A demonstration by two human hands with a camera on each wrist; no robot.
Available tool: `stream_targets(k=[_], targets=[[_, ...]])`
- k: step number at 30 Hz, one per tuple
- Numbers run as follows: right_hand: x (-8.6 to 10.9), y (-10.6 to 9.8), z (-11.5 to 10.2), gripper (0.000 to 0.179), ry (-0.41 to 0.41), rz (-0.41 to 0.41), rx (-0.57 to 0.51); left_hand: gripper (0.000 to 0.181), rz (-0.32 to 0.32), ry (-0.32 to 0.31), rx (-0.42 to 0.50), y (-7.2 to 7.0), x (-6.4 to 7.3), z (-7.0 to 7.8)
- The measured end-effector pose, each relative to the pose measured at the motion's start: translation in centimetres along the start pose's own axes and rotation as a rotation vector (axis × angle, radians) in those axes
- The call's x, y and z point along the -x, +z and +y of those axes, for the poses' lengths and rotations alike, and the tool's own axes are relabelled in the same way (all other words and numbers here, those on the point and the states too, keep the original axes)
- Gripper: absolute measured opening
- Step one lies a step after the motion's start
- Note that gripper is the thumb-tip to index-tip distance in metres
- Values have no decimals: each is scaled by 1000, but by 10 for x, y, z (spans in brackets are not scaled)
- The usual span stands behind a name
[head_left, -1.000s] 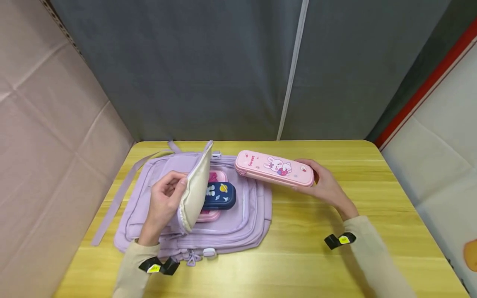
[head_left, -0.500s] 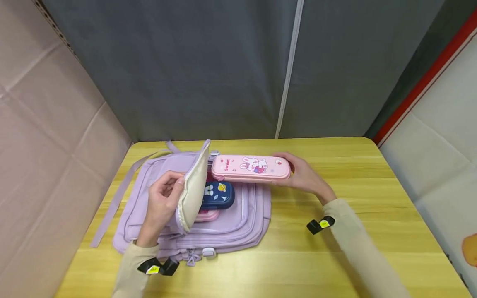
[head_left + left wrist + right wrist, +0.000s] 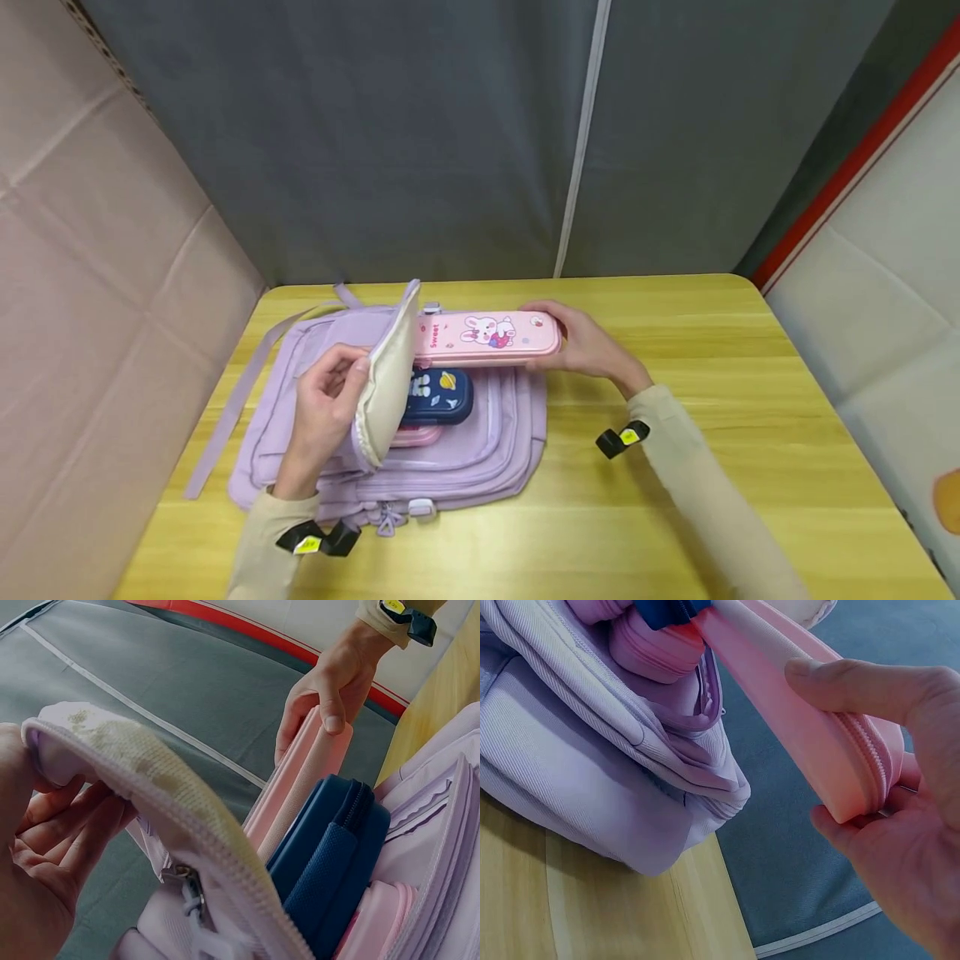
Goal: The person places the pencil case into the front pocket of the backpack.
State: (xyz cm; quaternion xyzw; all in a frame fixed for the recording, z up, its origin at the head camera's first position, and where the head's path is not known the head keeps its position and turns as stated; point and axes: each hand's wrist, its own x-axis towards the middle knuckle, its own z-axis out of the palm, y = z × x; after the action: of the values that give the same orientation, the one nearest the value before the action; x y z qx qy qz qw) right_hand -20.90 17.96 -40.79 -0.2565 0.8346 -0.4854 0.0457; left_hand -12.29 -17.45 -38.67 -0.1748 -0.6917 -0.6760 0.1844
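A lilac backpack lies flat on the table, its front pocket unzipped. My left hand pinches the edge of the cream-lined pocket flap and holds it raised. In my right hand is a pink pencil case with a bunny print, gripped at its right end with the thumb on one side and fingers on the other. Its left end is hidden behind the flap. A navy pencil case with a planet print lies in the pocket, partly covered by the flap. Under it shows another pink case.
The wooden table extends right and in front of the backpack. A grey curtain stands along the back edge. A strap trails to the left, and a zipper pull hangs at the near edge.
My right hand has carried the pink bunny pencil case leftward over the backpack, and its far end has passed behind the flap. My left hand keeps holding the flap in nearly the same place.
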Motion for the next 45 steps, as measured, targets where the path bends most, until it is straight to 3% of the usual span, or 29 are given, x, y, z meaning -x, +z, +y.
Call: stream_targets(k=[8, 14, 19, 23, 30, 39, 45], targets=[[-11, 11, -8, 77, -23, -42, 18, 9, -69, 4, -15, -5, -2, 2], [-19, 23, -13, 75, -62, -73, 20, 7, -149, 47, 21, -5, -1, 0], [-21, 32, -14, 77, -43, -88, 18, 9, -193, 80, 27, -3, -2, -1], [-22, 42, -13, 78, -23, -86, 18, 9, -217, 61, 9, 0, -2, -1], [-24, 60, -16, 77, -59, -54, 9, 8, -222, 28, -8, 1, 0, -1], [-6, 59, -7, 88, -33, -7, -16, 12, -140, 50, 81, -1, 0, -7], [7, 50, 3, 69, -35, 66, -114, 10, -127, 46, 89, -4, -3, -8]])
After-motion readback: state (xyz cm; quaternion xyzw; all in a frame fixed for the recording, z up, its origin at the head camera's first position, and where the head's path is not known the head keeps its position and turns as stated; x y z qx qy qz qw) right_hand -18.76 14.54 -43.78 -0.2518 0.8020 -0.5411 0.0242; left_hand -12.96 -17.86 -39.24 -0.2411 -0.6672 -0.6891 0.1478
